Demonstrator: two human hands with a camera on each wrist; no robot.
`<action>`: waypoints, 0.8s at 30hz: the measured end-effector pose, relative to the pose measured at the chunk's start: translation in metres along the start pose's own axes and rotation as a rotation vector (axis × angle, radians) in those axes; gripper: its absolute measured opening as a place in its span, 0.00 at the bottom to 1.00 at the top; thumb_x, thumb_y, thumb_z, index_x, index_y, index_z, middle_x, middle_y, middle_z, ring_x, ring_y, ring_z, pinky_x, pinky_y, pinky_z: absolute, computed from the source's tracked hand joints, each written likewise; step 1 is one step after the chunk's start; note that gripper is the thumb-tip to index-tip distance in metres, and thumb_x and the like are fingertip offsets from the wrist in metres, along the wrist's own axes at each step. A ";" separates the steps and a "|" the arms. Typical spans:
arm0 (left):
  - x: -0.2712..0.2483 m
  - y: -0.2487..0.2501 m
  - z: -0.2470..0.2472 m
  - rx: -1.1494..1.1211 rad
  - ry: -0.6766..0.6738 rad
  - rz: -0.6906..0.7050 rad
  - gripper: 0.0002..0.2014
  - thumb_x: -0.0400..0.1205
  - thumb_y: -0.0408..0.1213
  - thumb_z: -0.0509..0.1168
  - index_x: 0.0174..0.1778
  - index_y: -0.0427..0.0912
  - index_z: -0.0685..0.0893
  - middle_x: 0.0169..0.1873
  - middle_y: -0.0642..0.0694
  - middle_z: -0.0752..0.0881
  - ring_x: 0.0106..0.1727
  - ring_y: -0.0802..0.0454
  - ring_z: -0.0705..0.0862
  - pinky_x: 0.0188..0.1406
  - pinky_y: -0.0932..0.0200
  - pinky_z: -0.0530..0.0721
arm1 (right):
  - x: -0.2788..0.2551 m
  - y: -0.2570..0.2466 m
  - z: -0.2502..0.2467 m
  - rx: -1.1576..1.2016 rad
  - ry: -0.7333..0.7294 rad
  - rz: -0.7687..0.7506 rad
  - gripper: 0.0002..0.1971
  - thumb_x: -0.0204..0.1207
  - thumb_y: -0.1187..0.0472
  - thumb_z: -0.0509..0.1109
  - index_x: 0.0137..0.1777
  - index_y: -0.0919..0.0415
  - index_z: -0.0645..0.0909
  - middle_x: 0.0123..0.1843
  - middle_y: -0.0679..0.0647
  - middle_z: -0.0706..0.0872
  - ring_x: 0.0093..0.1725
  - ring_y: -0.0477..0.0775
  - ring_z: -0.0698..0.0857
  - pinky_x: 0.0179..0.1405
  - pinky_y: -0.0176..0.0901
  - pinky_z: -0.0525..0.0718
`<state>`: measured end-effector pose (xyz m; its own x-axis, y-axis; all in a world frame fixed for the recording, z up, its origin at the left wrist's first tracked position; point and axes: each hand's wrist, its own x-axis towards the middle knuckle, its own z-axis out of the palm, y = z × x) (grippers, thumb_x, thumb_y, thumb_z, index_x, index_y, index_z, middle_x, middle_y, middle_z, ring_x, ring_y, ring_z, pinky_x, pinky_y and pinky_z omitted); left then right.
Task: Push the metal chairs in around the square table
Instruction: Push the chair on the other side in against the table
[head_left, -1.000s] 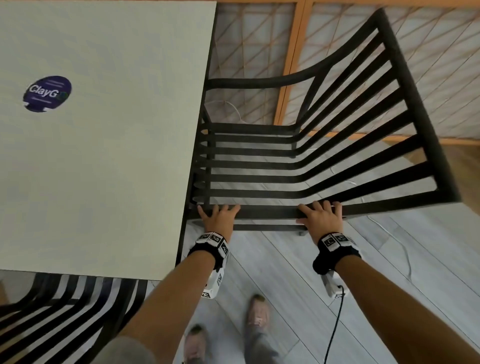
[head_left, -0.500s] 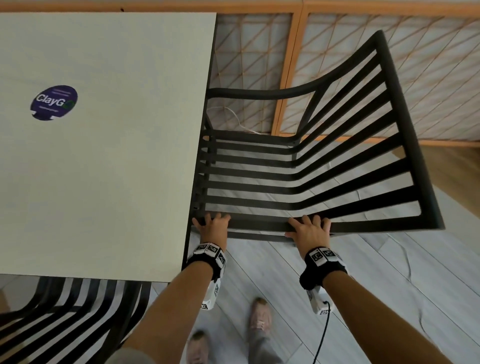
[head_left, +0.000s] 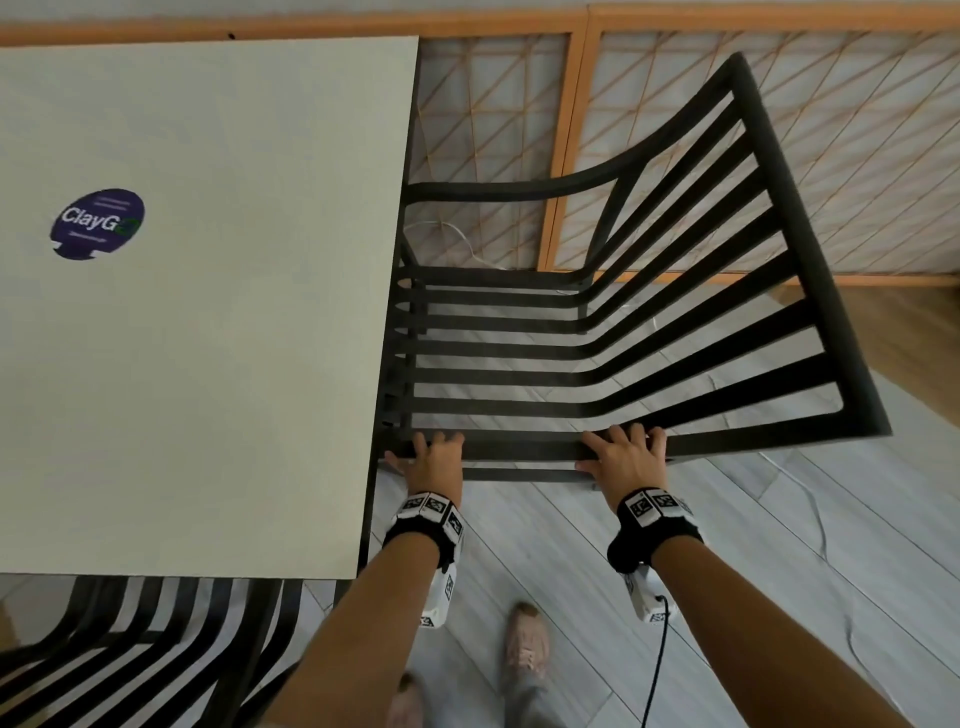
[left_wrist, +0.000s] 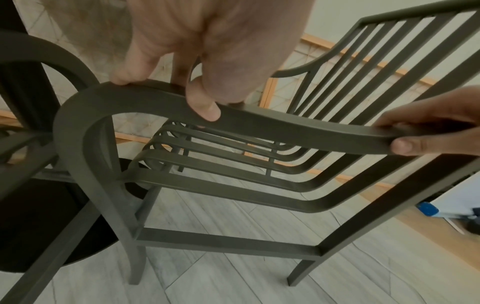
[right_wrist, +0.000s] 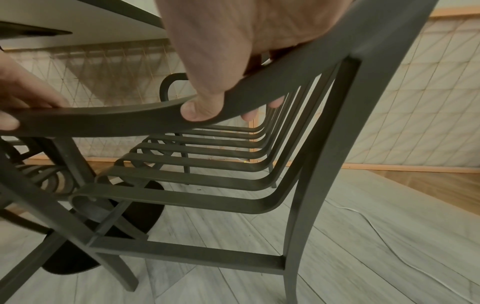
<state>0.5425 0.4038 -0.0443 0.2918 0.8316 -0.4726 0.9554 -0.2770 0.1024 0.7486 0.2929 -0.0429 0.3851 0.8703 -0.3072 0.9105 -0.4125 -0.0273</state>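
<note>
I see both hands on the near armrest (head_left: 519, 451) of the black metal chair (head_left: 597, 332). My left hand (head_left: 435, 462) holds the armrest at its front end, close to the table edge; in the left wrist view its thumb (left_wrist: 205, 107) lies on the near side of the bar and the fingers go over the top, so the hand is wrapped around the bar. My right hand (head_left: 626, 457) holds the same armrest further back, near the place where it meets the backrest (head_left: 769, 249). In the right wrist view its thumb (right_wrist: 202, 111) presses the near face and the fingertips come out under the far side, so this hand also grips the bar.

The chair stands at the right side of the square table (head_left: 208, 312), on the grey plank floor (head_left: 545, 545). The front of its slatted seat is just at the table edge or a little under it; most of the seat and the backrest are outside the table. A second metal chair (head_left: 130, 649) is at the near side of the table, with part of it under the tabletop. A dark round sticker (head_left: 97, 223) lies on the tabletop. Behind the chair there is a wooden lattice screen (head_left: 779, 104), and a thin white cable (head_left: 810, 499) runs on the floor. Under the table, the right wrist view shows its dark round base (right_wrist: 145, 207).
</note>
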 end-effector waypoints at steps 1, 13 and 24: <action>-0.002 0.000 0.001 0.005 -0.003 0.001 0.27 0.80 0.20 0.58 0.72 0.49 0.73 0.70 0.40 0.76 0.78 0.35 0.62 0.70 0.14 0.56 | -0.001 0.001 0.001 -0.008 0.001 -0.006 0.19 0.76 0.43 0.65 0.66 0.44 0.75 0.58 0.55 0.85 0.63 0.65 0.76 0.74 0.69 0.61; -0.110 0.016 -0.006 -0.141 -0.065 0.264 0.48 0.74 0.19 0.66 0.82 0.59 0.49 0.84 0.42 0.53 0.81 0.37 0.61 0.73 0.32 0.72 | -0.054 -0.036 0.008 0.019 0.070 -0.106 0.38 0.68 0.52 0.75 0.78 0.47 0.63 0.84 0.60 0.59 0.83 0.64 0.55 0.78 0.69 0.53; -0.252 -0.104 -0.079 -0.118 -0.087 0.458 0.35 0.77 0.27 0.64 0.79 0.48 0.58 0.80 0.43 0.63 0.76 0.36 0.66 0.68 0.33 0.73 | -0.171 -0.171 0.015 0.020 -0.073 -0.087 0.36 0.75 0.54 0.69 0.80 0.48 0.54 0.85 0.57 0.51 0.84 0.59 0.52 0.80 0.60 0.59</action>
<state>0.3734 0.2608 0.1339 0.6841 0.5920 -0.4262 0.7293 -0.5448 0.4138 0.5244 0.2109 0.0000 0.2923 0.8813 -0.3713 0.9365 -0.3424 -0.0756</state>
